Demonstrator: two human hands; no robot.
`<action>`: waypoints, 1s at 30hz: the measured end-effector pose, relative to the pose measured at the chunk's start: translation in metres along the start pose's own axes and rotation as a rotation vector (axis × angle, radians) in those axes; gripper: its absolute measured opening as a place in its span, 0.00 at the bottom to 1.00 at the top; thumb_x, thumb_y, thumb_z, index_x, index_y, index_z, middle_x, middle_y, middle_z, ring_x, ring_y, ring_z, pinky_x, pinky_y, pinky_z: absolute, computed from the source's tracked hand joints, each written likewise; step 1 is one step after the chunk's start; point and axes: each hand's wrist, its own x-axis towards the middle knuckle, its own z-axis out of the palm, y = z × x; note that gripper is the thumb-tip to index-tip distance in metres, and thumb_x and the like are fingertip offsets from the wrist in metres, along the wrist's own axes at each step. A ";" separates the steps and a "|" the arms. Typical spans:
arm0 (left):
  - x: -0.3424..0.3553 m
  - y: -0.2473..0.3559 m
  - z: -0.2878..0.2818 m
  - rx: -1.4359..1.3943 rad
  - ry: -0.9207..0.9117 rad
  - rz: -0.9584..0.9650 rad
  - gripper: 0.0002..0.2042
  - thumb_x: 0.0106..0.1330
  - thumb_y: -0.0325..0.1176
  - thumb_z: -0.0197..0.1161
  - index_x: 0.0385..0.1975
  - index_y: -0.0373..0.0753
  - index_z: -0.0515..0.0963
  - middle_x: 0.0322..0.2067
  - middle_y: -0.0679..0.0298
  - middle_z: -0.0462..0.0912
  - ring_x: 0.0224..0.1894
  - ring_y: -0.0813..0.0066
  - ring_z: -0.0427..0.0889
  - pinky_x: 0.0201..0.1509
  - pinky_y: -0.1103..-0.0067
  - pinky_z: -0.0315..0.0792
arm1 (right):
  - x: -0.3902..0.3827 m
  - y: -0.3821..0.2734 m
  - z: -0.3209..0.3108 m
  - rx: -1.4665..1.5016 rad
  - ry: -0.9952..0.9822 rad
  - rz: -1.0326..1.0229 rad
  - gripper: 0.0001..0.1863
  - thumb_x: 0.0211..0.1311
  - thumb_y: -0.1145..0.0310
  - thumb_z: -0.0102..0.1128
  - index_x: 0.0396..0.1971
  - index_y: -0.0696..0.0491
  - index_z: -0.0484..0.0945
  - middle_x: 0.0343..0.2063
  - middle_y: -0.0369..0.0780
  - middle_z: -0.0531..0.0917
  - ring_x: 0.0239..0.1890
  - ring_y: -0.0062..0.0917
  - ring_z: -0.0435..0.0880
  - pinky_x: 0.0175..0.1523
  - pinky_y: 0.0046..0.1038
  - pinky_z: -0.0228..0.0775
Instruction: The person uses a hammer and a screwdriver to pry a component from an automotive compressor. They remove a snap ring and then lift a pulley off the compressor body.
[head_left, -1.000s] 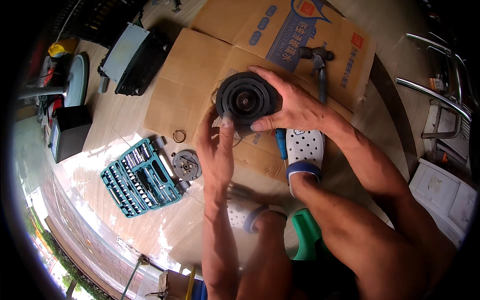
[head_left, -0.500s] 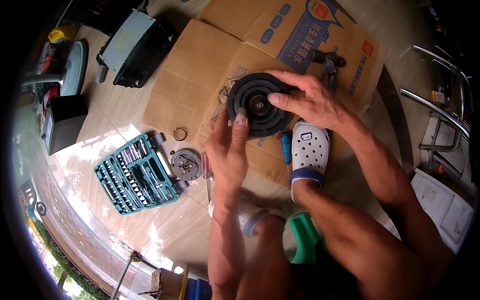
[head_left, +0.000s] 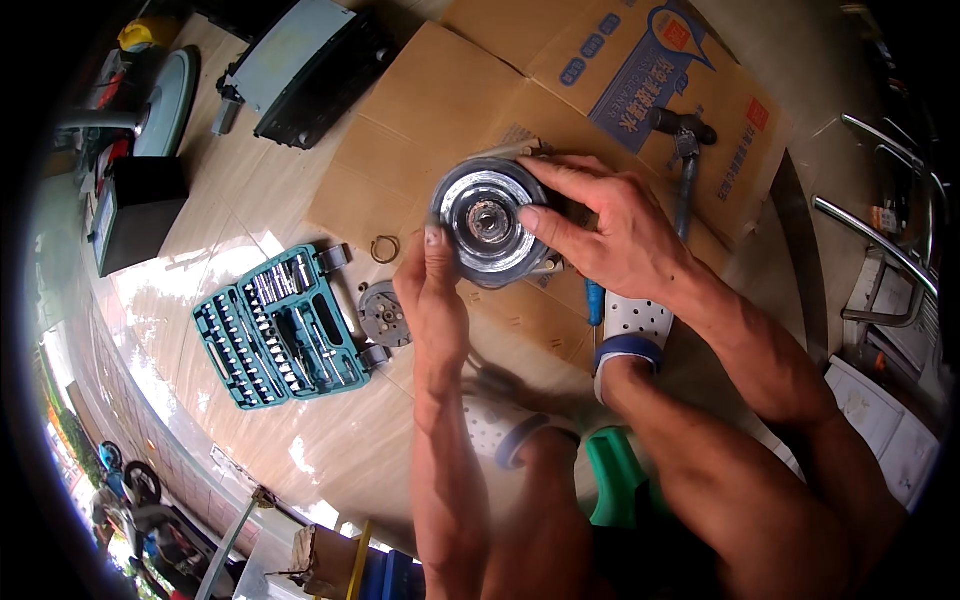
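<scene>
My left hand (head_left: 437, 300) grips the left side of a round pulley (head_left: 468, 268), its thumb up along the edge. Wrapped round the opposite side is my right hand (head_left: 610, 225), with the thumb on the front face and the index finger along the top. The pulley has a shiny ringed face and a dark round centre. Metal lugs of a part (head_left: 540, 148) show behind it, mostly hidden. Left of my left hand, a round grey metal plate (head_left: 380, 312) and an open C-shaped ring (head_left: 384, 249) lie on the floor.
An open teal socket set (head_left: 285, 330) lies left. Flattened cardboard (head_left: 400, 130) lies beneath my hands, bearing a hammer (head_left: 686, 150). A blue-handled screwdriver (head_left: 595, 303) lies by my right clog (head_left: 640, 318). A black-and-grey case (head_left: 320, 75) stands far left, a chrome frame (head_left: 870, 235) right.
The pulley now shows a shiny metal face where a black slotted one faced me. Both hands shifted their grip on it. The whole view has shifted slightly.
</scene>
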 end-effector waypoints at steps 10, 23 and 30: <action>-0.004 -0.010 0.008 0.063 0.148 0.110 0.22 0.83 0.47 0.50 0.47 0.31 0.82 0.37 0.70 0.84 0.38 0.86 0.76 0.43 0.85 0.71 | -0.008 0.003 0.005 -0.024 -0.016 0.079 0.28 0.72 0.56 0.62 0.62 0.62 0.76 0.59 0.53 0.81 0.61 0.41 0.81 0.65 0.35 0.72; -0.004 0.003 -0.001 0.230 0.129 0.265 0.37 0.72 0.50 0.65 0.71 0.28 0.64 0.59 0.51 0.79 0.61 0.67 0.77 0.65 0.74 0.70 | 0.004 0.013 0.007 0.072 -0.066 -0.035 0.21 0.73 0.63 0.59 0.57 0.61 0.80 0.54 0.50 0.84 0.60 0.42 0.81 0.66 0.37 0.71; -0.011 0.014 0.012 0.155 0.013 0.185 0.62 0.45 0.54 0.85 0.75 0.28 0.54 0.63 0.46 0.74 0.65 0.57 0.75 0.70 0.67 0.68 | 0.003 0.029 0.007 0.361 0.003 0.278 0.19 0.74 0.63 0.60 0.55 0.61 0.81 0.52 0.48 0.85 0.59 0.33 0.83 0.61 0.32 0.74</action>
